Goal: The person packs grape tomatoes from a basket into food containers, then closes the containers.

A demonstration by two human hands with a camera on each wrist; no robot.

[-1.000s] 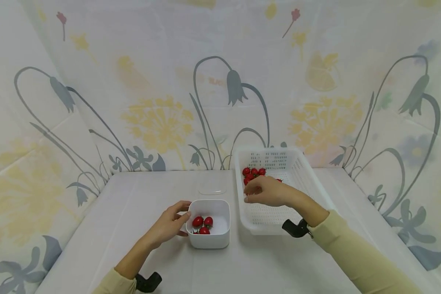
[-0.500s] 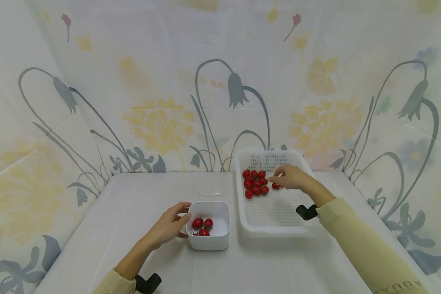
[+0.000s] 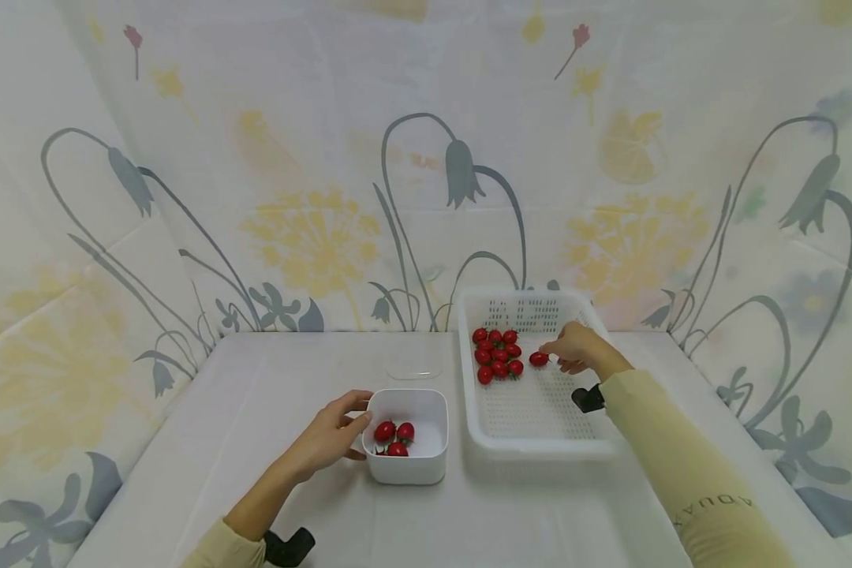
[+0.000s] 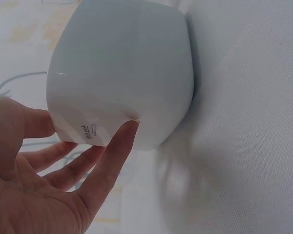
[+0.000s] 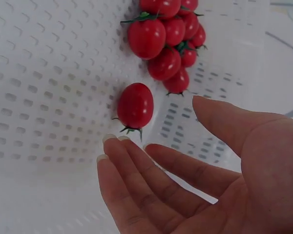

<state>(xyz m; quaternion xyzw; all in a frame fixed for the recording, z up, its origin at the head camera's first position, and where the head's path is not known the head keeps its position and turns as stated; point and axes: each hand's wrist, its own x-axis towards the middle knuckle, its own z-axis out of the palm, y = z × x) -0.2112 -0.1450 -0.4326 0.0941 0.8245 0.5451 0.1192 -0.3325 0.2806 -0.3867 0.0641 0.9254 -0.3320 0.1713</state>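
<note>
A white square box point(image 3: 408, 471) stands on the table with several red cherry tomatoes point(image 3: 384, 431) inside. At its left side is my left hand point(image 3: 326, 438). The left wrist view shows that hand's fingers point(image 4: 107, 170) spread and touching the box's outer wall, with the thumb at the rim. My right hand point(image 3: 584, 347) hovers inside the white perforated basket point(image 3: 539, 448), thumb apart from the fingers and nothing between them. Just beyond its fingertips, in the right wrist view, lies a single cherry tomato point(image 5: 135, 106) on the basket floor. Its green stem end faces the fingers.
Several more cherry tomatoes point(image 3: 498, 355) cluster at the basket's left side. A clear lid-like piece point(image 3: 413, 373) lies on the white tablecloth behind the box. Flower-printed cloth point(image 3: 312, 158) rises behind and at both sides.
My right hand has moved right from above the tomato cluster, past the single tomato, which now shows fully. My left hand and the box have stayed in place.
</note>
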